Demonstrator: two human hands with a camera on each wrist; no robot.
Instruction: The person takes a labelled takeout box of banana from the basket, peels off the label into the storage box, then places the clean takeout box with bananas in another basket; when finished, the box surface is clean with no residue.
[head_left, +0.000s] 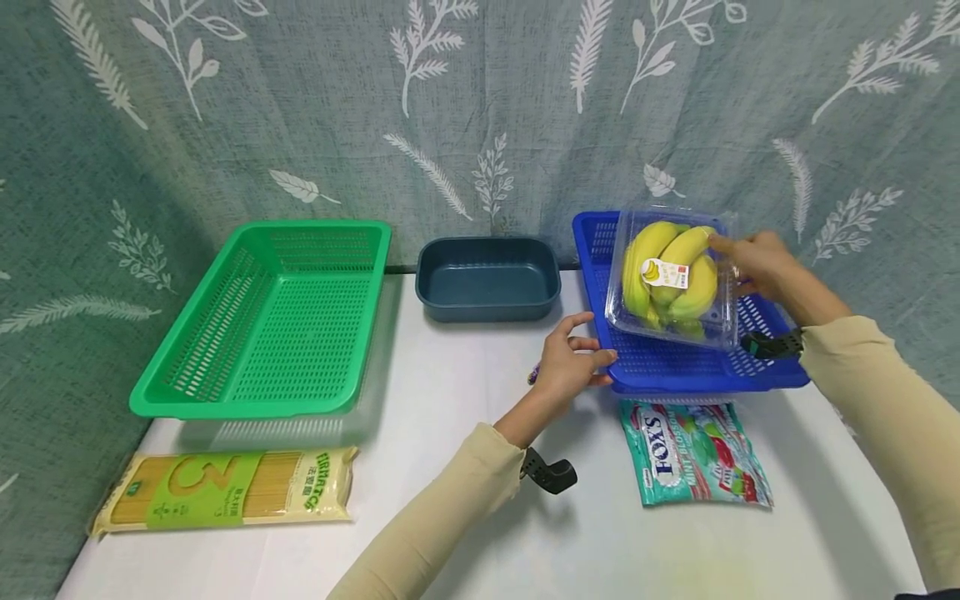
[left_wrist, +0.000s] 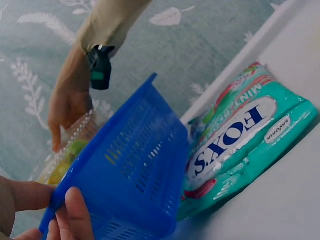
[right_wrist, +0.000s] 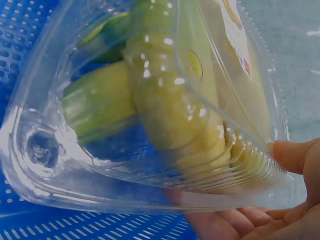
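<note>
My right hand (head_left: 757, 258) grips the right side of a clear plastic box of bananas (head_left: 667, 275), thumb on top and fingers beneath in the right wrist view. The box sits tilted over the blue basket (head_left: 705, 383), overlapping its inside. At that basket's near left corner, my left hand (head_left: 566, 362) pinches the rim between thumb and fingers, as the left wrist view shows. Behind the left hand a small purple-wrapped thing (head_left: 533, 374) is mostly hidden. A teal bag of Fox's candy (head_left: 697, 454) lies on the table just in front of the blue basket.
A green basket (head_left: 300, 333) stands at the left, with a pack of spaghetti (head_left: 225, 490) in front of it. Between the two baskets, at the back, is a dark teal tray (head_left: 487, 312). A patterned curtain (head_left: 480, 108) hangs behind the white table (head_left: 442, 450).
</note>
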